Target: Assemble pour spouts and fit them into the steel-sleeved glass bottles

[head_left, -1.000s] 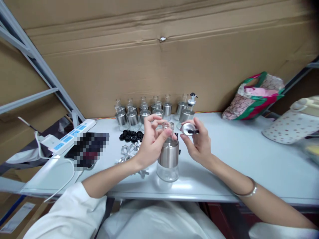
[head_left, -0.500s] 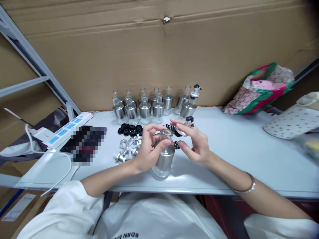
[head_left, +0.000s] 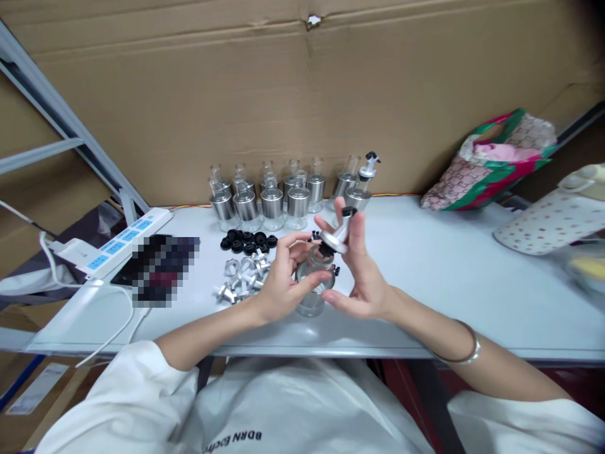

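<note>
My left hand is wrapped around the neck of a glass bottle with a metal sleeve near the table's front edge. In my right hand is a silver pourer with a black tip and a black stopper underneath. It leans at the bottle's mouth, with its stopper end at the rim; how far it is inserted cannot be made out. My right fingers are around the pourer, while the thumb sits lower, beside the bottle. Left of the bottle lie several loose silver pourer parts and several black stoppers.
Several sleeved glass bottles stand along the cardboard wall. One bottle there carries a pourer. At the left are a power strip and a blurred-out dark item; at the right, a bag and a dotted container.
My right hand has brought the pourer left and down onto the bottle's mouth, turning upward. The bottle has shifted slightly away from the table's front edge, with my left hand still on its neck.
</note>
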`<state>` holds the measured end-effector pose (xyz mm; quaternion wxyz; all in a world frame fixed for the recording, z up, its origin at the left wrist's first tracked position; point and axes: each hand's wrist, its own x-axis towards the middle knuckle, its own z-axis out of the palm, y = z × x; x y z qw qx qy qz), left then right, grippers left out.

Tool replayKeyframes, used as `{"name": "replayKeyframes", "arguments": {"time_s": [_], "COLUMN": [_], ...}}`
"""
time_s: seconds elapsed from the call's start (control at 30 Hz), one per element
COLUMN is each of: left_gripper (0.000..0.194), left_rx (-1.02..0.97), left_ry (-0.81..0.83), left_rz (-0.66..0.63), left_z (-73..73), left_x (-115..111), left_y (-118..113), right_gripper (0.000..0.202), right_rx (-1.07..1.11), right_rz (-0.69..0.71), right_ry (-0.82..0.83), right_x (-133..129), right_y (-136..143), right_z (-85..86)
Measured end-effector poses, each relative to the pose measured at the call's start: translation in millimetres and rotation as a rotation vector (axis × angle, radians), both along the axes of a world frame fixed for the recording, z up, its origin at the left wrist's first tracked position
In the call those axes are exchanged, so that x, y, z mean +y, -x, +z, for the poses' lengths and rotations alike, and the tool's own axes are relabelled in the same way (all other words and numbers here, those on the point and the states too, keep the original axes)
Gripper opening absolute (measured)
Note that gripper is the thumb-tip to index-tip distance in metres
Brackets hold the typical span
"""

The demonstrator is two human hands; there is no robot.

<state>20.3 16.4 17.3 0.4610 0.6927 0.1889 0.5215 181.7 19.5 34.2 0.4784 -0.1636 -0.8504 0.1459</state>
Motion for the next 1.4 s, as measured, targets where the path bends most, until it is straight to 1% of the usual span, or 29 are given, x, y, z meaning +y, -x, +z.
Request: {"name": "replayKeyframes", "arguments": {"time_s": [0.1,0.17,0.23,0.3,0.37,0.4,0.47,0.57,0.7,0.9,1.0,1.1,1.23,1.33,1.4], "left_gripper": [0.053,0.058,0.072,0.089,0.099,0.102,0.105,0.104,0.096,0.095,0.092,0.088,0.086,0.086,0.09], "left_rx": [0.052,0.079,0.121,0.164,0.2,0.219,0.265,0.305,0.237,0.174,0.152,0.134,0.203,0.267,0.288], "left_ry": [-0.015,-0.065,-0.156,-0.305,-0.431,-0.456,-0.445,-0.401,-0.444,-0.527,-0.532,-0.537,-0.502,-0.47,-0.444], "left_rz": [0.014,0.004,-0.002,0.005,0.011,0.015,0.029,0.057,0.027,0.092,0.063,0.032,0.035,0.027,0.018], "left_z": [-1.3,-3.7,-8.2,-13.8,-18.2,-19.3,-18.7,-13.7,-10.0,-18.5,-20.8,-18.3,-12.2,-11.1,-12.5], "left_x": [-1,0,4,8,12,13,13,10,9,12,12,12,9,8,7], "left_y": [3,6,7,8,9,9,9,9,7,7,6,6,8,11,11], "right_gripper": [0.08,0.07,0.066,0.065,0.064,0.062,0.059,0.056,0.053,0.042,0.04,0.042,0.045,0.049,0.051], "right_rx": [-0.061,-0.069,-0.06,-0.054,-0.056,-0.061,-0.076,-0.09,-0.09,-0.142,-0.144,-0.145,-0.127,-0.093,-0.068], "right_rz": [-0.032,-0.071,-0.093,-0.093,-0.095,-0.104,-0.137,-0.183,-0.201,-0.205,-0.199,-0.197,-0.243,-0.206,-0.194], "right_ry": [-0.097,-0.143,-0.158,-0.169,-0.187,-0.201,-0.231,-0.258,-0.254,-0.237,-0.221,-0.228,-0.256,-0.229,-0.197], "right_x": [0,-1,-1,-2,-3,-3,-4,-5,-8,-10,-12,-13,-15,-15,-15], "right_y": [-1,-1,-2,-1,-1,-1,-2,-5,-7,-7,-9,-10,-7,-2,0], "right_z": [-0.7,-0.4,1.3,3.6,5.4,5.8,5.7,5.0,7.5,12.9,11.5,8.0,2.4,-0.3,0.2]}}
